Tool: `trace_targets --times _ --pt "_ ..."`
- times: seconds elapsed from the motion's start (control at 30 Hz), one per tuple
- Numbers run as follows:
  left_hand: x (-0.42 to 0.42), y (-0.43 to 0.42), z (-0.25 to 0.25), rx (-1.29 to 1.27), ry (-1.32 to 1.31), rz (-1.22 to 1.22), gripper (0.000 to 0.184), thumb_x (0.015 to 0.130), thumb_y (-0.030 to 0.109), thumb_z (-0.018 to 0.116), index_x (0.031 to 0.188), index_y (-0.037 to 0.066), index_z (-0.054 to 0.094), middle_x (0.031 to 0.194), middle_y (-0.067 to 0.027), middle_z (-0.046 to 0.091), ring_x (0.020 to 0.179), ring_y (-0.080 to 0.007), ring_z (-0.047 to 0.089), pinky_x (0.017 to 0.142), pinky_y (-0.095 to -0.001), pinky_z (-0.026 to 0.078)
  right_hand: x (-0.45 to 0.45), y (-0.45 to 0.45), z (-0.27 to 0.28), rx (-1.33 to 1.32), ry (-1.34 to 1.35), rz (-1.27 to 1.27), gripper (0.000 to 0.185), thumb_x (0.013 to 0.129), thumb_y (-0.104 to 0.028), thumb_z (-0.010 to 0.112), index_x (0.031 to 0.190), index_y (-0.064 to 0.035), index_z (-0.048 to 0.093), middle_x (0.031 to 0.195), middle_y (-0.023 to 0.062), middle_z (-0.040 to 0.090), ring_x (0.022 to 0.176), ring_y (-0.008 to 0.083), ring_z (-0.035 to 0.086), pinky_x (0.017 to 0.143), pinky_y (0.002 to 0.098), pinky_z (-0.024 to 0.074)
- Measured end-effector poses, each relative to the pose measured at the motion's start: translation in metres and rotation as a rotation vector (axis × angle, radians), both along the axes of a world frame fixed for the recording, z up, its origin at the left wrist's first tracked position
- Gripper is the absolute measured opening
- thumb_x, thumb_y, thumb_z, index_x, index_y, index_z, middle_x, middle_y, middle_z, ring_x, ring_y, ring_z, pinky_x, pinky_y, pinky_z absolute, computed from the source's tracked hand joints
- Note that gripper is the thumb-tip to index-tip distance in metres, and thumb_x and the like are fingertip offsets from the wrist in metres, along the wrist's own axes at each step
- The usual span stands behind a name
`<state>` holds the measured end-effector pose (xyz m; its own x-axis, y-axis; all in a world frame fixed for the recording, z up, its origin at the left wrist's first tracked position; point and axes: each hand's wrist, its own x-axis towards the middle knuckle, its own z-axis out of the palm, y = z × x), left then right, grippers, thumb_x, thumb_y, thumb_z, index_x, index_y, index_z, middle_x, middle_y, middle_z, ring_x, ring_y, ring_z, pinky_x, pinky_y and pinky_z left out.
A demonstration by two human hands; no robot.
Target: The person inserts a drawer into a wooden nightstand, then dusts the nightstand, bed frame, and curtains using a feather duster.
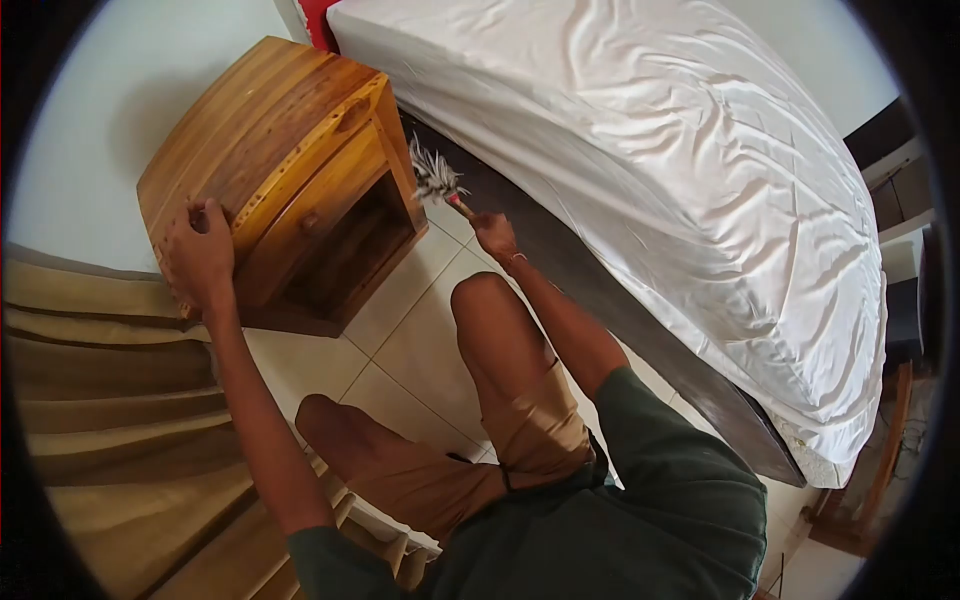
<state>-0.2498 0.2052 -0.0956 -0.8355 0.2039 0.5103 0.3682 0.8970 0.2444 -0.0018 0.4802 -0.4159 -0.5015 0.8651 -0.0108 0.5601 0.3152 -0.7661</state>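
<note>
A wooden nightstand (290, 130) with a drawer and an open lower compartment stands against the wall. My left hand (200, 250) is at its near left edge, fingers curled around the corner of the top; some fingertips are hidden. In my right hand (495, 235) is a feather duster (437, 177), gripped by its short handle. Its grey and white feathers point up and left, beside the nightstand's right side and close to the bed base. Whether the feathers touch the wood I cannot tell.
A bed with a rumpled white sheet (640, 130) and a dark base (600, 260) runs along the right. Tan curtains (110, 380) hang at the left. Pale floor tiles (400, 350) lie between my knees and the nightstand. Wooden furniture (885, 460) stands at far right.
</note>
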Motion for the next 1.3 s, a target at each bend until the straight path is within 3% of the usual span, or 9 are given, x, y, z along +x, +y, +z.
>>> trace_targets --times 0.07,0.27,0.37,0.53,0.63,0.87,1.0,1.13,1.3 --pt "-0.004 0.000 -0.002 0.017 0.007 -0.009 0.032 0.089 0.045 0.057 0.105 0.020 0.071 0.109 -0.0020 0.068 0.110 -0.0262 0.059 0.096 -0.0420 0.045 -0.004 -0.006 0.009 -0.120 0.309 -0.018 0.040 0.091 -0.036 0.060 0.087 0.0023 0.069 0.089 0.0289 0.065 0.087 0.0486 0.063 0.076 0.0508 0.0521" --pt "-0.001 -0.001 -0.002 0.016 0.025 -0.007 0.031 0.089 0.045 0.058 0.104 0.021 0.071 0.108 -0.0012 0.068 0.108 -0.0258 0.060 0.094 -0.0420 0.046 0.001 0.002 -0.015 0.036 -0.069 0.006 0.041 0.092 -0.041 0.059 0.095 -0.0014 0.071 0.088 0.0272 0.067 0.087 0.0465 0.064 0.077 0.0520 0.0520" --pt "-0.007 -0.004 -0.009 0.019 0.050 -0.035 0.031 0.088 0.044 0.058 0.103 0.021 0.071 0.107 -0.0010 0.069 0.108 -0.0258 0.060 0.093 -0.0422 0.047 0.033 -0.008 0.002 0.009 -0.052 -0.117 0.039 0.092 -0.041 0.060 0.097 -0.0038 0.071 0.089 0.0262 0.067 0.087 0.0463 0.064 0.077 0.0528 0.0520" --pt "-0.004 -0.004 -0.006 0.050 0.048 -0.060 0.030 0.088 0.043 0.059 0.103 0.021 0.071 0.107 -0.0016 0.069 0.107 -0.0263 0.061 0.092 -0.0430 0.047 0.154 -0.021 -0.064 0.094 -0.199 -0.199 0.038 0.091 -0.040 0.060 0.098 -0.0050 0.072 0.092 0.0261 0.067 0.092 0.0462 0.063 0.076 0.0512 0.0511" --pt "-0.005 -0.007 -0.007 0.058 0.059 -0.058 0.030 0.088 0.043 0.059 0.103 0.021 0.071 0.107 -0.0019 0.069 0.107 -0.0267 0.061 0.092 -0.0432 0.047 0.223 -0.047 -0.058 -0.010 -0.385 -0.216 0.043 0.090 -0.044 0.061 0.098 -0.0033 0.071 0.099 0.0256 0.067 0.098 0.0449 0.063 0.079 0.0495 0.0516" --pt "0.000 -0.004 -0.004 0.076 0.021 -0.054 0.030 0.089 0.043 0.058 0.104 0.020 0.071 0.106 -0.0021 0.068 0.107 -0.0268 0.061 0.095 -0.0421 0.045 0.314 -0.106 0.016 0.006 -0.129 -0.359 0.046 0.091 -0.042 0.064 0.078 0.0018 0.059 0.069 0.0242 0.057 0.064 0.0393 0.062 0.057 0.0451 0.0429" --pt "-0.003 -0.004 -0.006 0.066 0.045 -0.050 0.031 0.089 0.043 0.058 0.104 0.020 0.071 0.105 -0.0014 0.068 0.106 -0.0267 0.061 0.095 -0.0413 0.045 0.319 -0.103 0.008 0.183 -0.361 -0.333 0.044 0.092 -0.040 0.063 0.077 0.0007 0.061 0.069 0.0237 0.059 0.066 0.0452 0.059 0.056 0.0460 0.0441" --pt "-0.002 -0.005 -0.005 0.062 0.014 -0.066 0.031 0.089 0.044 0.058 0.104 0.020 0.070 0.106 -0.0008 0.068 0.108 -0.0262 0.061 0.095 -0.0414 0.045 0.282 -0.092 0.024 0.214 -0.217 -0.375 0.036 0.093 -0.038 0.062 0.081 -0.0046 0.066 0.073 0.0211 0.063 0.072 0.0446 0.062 0.059 0.0474 0.0478" --pt "-0.002 -0.004 -0.003 0.047 0.011 -0.022 0.032 0.089 0.045 0.058 0.104 0.021 0.071 0.108 -0.0014 0.069 0.109 -0.0260 0.061 0.096 -0.0414 0.045 0.238 -0.079 0.008 -0.005 -0.389 -0.304 0.044 0.092 -0.045 0.060 0.083 -0.0022 0.068 0.081 0.0242 0.066 0.076 0.0447 0.065 0.067 0.0496 0.0493"
